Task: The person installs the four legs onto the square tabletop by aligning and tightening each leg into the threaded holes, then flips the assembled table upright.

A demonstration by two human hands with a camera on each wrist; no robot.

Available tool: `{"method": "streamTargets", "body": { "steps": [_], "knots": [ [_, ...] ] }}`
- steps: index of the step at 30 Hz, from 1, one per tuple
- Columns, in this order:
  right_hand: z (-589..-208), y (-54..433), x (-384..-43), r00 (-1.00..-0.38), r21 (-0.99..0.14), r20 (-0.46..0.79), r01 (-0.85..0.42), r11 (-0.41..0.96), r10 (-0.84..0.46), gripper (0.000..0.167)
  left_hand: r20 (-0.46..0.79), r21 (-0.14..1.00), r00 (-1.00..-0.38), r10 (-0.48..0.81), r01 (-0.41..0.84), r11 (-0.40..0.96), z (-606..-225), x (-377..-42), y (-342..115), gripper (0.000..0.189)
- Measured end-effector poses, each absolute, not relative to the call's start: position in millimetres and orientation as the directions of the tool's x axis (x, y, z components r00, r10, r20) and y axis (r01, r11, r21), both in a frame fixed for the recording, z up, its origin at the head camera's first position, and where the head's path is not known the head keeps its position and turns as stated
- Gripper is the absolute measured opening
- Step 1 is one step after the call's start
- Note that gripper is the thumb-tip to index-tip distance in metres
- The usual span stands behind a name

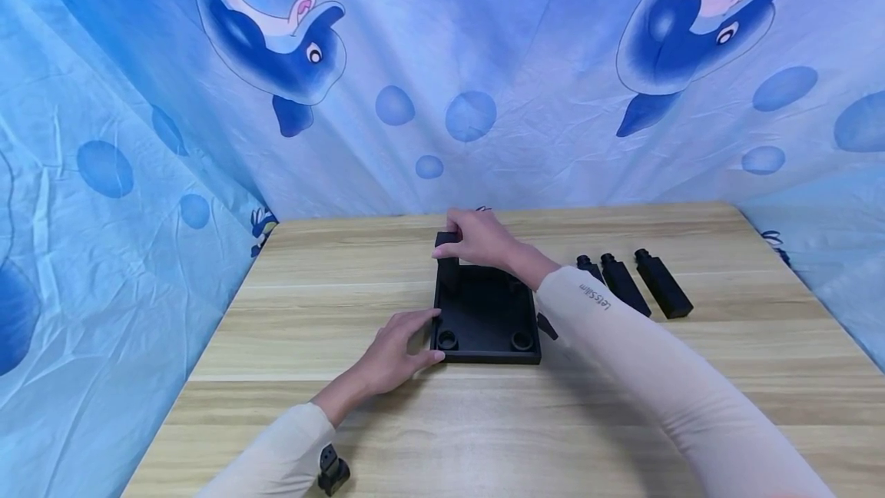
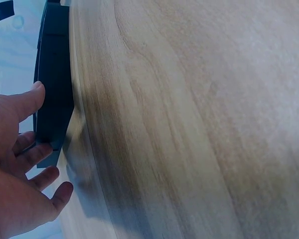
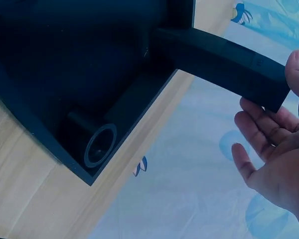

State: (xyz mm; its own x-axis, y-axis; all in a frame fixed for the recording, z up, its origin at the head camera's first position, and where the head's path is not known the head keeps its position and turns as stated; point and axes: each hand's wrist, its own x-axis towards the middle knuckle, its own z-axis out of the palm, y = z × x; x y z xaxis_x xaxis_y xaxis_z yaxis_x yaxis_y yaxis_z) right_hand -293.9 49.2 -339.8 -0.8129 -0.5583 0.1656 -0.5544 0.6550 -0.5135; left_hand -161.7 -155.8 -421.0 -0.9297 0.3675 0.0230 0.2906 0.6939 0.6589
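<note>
A shallow black square tray [image 1: 487, 321] with round sockets in its corners lies on the wooden table. From its far left corner a black square leg [image 1: 449, 271] stands up. My right hand [image 1: 484, 238] grips this leg near its top, thumb on one side and fingers on the other, as the right wrist view shows. A round socket [image 3: 100, 144] shows in another corner there. My left hand [image 1: 397, 352] rests against the tray's left side, fingers spread, with the thumb at the near left corner. In the left wrist view its thumb touches the black side wall [image 2: 55, 64].
Several black legs with threaded ends, such as this leg [image 1: 664, 287], lie on the table [image 1: 346, 275] to the right. My right sleeve partly covers them. A small black piece [image 1: 546, 327] shows beside the tray's right side. A blue dolphin-print curtain [image 1: 429, 60] hangs behind the table.
</note>
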Motion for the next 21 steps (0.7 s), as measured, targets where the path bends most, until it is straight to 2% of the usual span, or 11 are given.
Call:
{"method": "streamTargets", "body": {
  "steps": [2,7,11,21],
  "knots": [
    [-339.6,50.6,-295.1,-0.800,-0.513,0.149,-0.565,0.647,-0.581,0.038,0.021,0.659,-0.930,0.367,0.289,0.694,-421.2,-161.8,-155.6,0.065],
    [-333.8,58.0,-298.4,-0.752,-0.601,0.061,-0.553,0.577,-0.657,0.050,0.019,0.658,-0.930,0.368,0.288,0.696,-421.4,-161.4,-155.1,0.065],
    [-328.4,61.6,-300.9,-0.727,-0.630,0.012,-0.539,0.559,-0.687,0.046,0.023,0.654,-0.930,0.367,0.292,0.698,-421.3,-161.2,-154.9,0.065],
    [-333.4,61.2,-301.6,-0.776,-0.660,0.016,-0.482,0.577,-0.630,0.043,0.031,0.657,-0.929,0.368,0.296,0.693,-421.3,-161.7,-154.8,0.065]
  ]
}}
